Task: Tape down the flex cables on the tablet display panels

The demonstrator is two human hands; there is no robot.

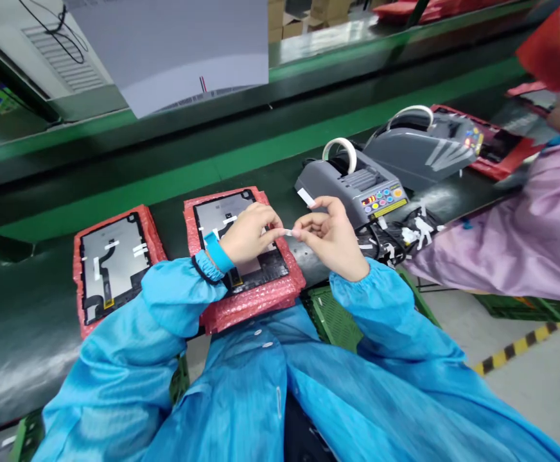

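My left hand point(248, 232) and my right hand point(331, 234) meet above the dark conveyor belt point(29, 333), both pinching a small strip of white tape point(287, 232) between their fingertips. Under my left hand lies an open tablet back panel point(222, 215) on red bubble wrap point(251, 301). A second panel point(111, 263) on red wrap lies to the left. A grey tape dispenser point(357, 186) with a white roll stands just right of my hands, a cut strip point(306, 197) sticking out of it.
A second grey tape dispenser point(424, 151) stands farther right. A co-worker's pink sleeve point(501, 250) rests on the belt at right. Loose tape bits and cables point(405, 234) lie by the dispensers. Green crates point(338, 314) sit below the belt edge.
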